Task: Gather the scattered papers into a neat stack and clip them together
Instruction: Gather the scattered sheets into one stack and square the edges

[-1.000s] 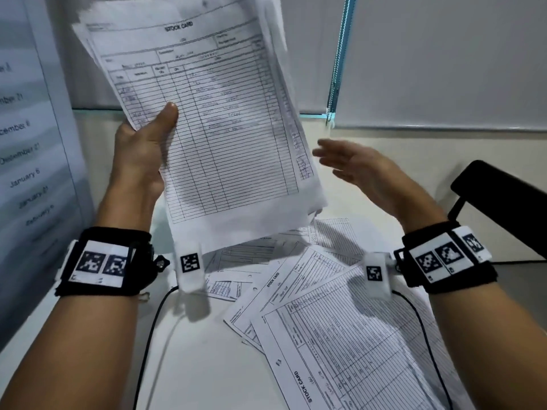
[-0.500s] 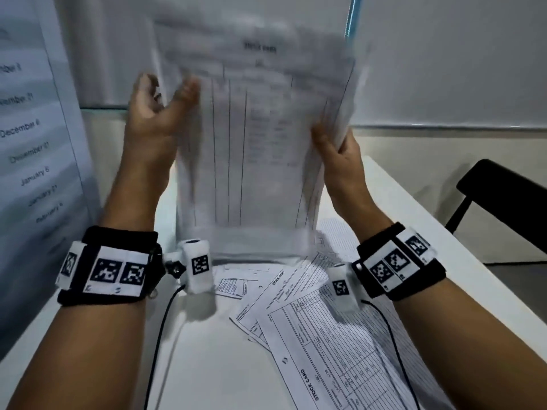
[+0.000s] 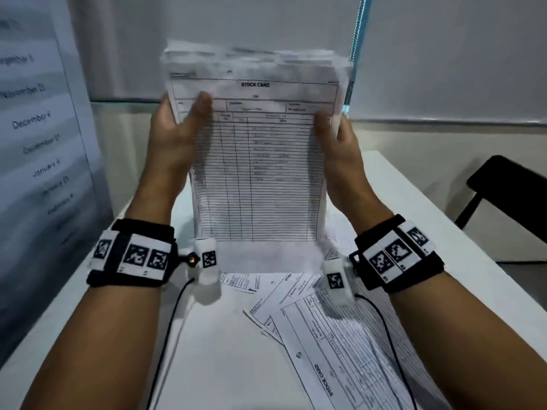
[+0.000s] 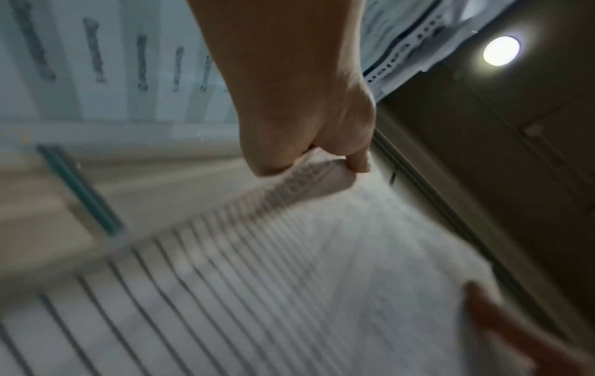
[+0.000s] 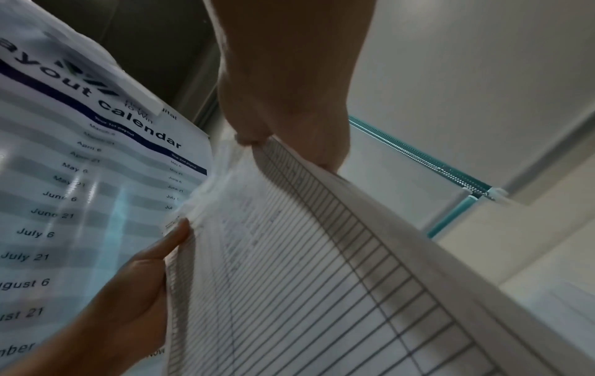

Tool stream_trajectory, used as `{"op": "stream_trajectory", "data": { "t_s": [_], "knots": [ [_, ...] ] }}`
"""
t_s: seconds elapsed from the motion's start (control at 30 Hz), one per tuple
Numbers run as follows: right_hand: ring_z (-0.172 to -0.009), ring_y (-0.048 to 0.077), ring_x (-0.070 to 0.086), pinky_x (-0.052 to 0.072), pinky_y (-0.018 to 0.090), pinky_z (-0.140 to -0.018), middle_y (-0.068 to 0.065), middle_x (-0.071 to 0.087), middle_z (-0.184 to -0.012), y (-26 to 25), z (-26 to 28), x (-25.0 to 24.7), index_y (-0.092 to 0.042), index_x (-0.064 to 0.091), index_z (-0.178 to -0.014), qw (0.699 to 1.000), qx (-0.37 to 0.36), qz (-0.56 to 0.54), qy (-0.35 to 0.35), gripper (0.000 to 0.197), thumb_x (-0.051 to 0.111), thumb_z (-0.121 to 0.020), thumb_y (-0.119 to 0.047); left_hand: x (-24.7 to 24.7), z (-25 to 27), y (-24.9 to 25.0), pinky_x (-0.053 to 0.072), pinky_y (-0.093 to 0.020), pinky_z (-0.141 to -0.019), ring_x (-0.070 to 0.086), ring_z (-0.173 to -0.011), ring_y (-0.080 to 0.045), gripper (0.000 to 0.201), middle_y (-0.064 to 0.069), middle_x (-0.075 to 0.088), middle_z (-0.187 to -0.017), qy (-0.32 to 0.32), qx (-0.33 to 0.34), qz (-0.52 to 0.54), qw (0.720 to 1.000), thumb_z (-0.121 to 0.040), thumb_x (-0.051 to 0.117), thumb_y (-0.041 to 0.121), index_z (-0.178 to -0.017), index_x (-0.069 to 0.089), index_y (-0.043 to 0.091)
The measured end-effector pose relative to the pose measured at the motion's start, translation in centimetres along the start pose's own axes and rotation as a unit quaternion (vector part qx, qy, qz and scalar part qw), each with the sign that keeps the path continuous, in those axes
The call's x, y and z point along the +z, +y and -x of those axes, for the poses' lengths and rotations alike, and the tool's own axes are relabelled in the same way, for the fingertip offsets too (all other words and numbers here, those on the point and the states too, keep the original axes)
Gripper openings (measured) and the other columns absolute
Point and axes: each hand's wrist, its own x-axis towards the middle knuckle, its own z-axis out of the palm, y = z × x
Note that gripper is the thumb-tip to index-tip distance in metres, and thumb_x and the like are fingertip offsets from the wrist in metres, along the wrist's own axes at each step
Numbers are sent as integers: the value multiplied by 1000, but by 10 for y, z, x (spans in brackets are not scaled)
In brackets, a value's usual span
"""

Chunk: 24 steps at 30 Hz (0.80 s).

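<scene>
Both hands (image 3: 174,134) (image 3: 340,143) hold upright stack (image 3: 254,161); head view alone shows loose sheets (image 3: 325,335).

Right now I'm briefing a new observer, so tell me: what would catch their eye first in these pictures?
First, the upright bundle of stock card sheets at centre, gripped on its side edges by the left hand and the right hand. Next, the loose papers still fanned on the white table below. A payout calendar poster stands to the left.
</scene>
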Motion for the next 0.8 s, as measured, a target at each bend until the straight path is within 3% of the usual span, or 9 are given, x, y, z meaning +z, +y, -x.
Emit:
{"op": "stream_trajectory", "data": {
  "t_s": [0.1, 0.17, 0.23, 0.3, 0.4, 0.5, 0.57, 0.7, 0.8],
  "knots": [
    [-99, 19, 72, 58, 44, -92, 3, 75, -104, -2, -1, -5, -19, 65, -106, 999, -35, 1, 8, 12, 64, -98, -27, 4, -5, 2, 59, -37, -89, 73, -98, -18, 22, 1, 75, -104, 5, 51, 45, 998, -97, 69, 23, -113, 60, 11],
    [-94, 11, 71, 58, 31, -85, -3, 73, -100, -10, -4, -8, -21, 63, -104, 995, -87, -22, 35, 8, 62, -99, -16, -5, -11, 2, 56, -44, -96, 69, -102, -22, 22, -2, 72, -108, -54, 64, 112, 990, -98, 66, 17, -115, 54, 12],
    [-95, 9, 71, 57, 28, -85, -5, 73, -100, -14, -5, -12, -20, 63, -107, 990, -116, -59, 59, 12, 60, -100, -12, -12, -9, -2, 55, -37, -98, 70, -106, -17, 29, 3, 75, -111, -130, 34, 94, 986, -95, 70, 13, -120, 56, 11],
    [-102, 15, 72, 58, 34, -89, -1, 74, -106, -13, -6, -15, -18, 62, -110, 990, -111, -61, 65, 11, 60, -100, -15, -11, -3, -13, 56, -31, -95, 72, -101, -13, 31, 6, 78, -105, -168, -16, 22, 985, -84, 81, 18, -113, 69, 15],
    [-103, 17, 72, 58, 39, -93, 3, 73, -112, -11, -12, -27, -16, 60, -113, 998, -55, 14, 40, 21, 62, -99, -31, -6, -2, -21, 58, -30, -85, 73, -87, -10, 21, 10, 80, -92, -129, -23, -54, 990, -86, 79, 15, -107, 76, 14],
    [-83, 16, 70, 58, 38, -75, 0, 71, -96, -4, -12, -53, -15, 55, -117, 983, 58, 175, 11, 45, 67, -91, -50, -9, -8, -19, 58, -26, -74, 71, -74, -1, 6, 18, 78, -78, -75, 6, -79, 994, -86, 80, 18, -90, 77, 21],
    [-75, 23, 70, 56, 41, -69, 1, 73, -85, 4, 0, -77, -18, 58, -110, 934, 104, 326, -101, 40, 71, -88, -48, -16, -12, -16, 57, -23, -74, 68, -72, 5, 7, 24, 75, -74, -43, 25, -85, 995, -87, 78, 19, -89, 74, 24],
    [-91, 5, 68, 56, 34, -84, -13, 72, -99, 12, 52, -99, -33, 69, -105, 735, 138, 473, -465, 27, 77, -82, -45, -31, -21, -6, 61, -33, -81, 72, -84, -6, 14, 19, 77, -83, 26, 51, -64, 996, -80, 84, 41, -85, 78, 29],
    [-104, 7, 60, 53, 32, -89, -15, 58, -116, 31, 87, -89, -34, 61, -120, 675, 146, 501, -522, 54, 84, -73, -49, -32, -19, -2, 62, -38, -82, 72, -85, -9, 7, 17, 78, -85, 22, 62, -60, 996, -79, 83, 45, -83, 80, 40]
  ]
}}
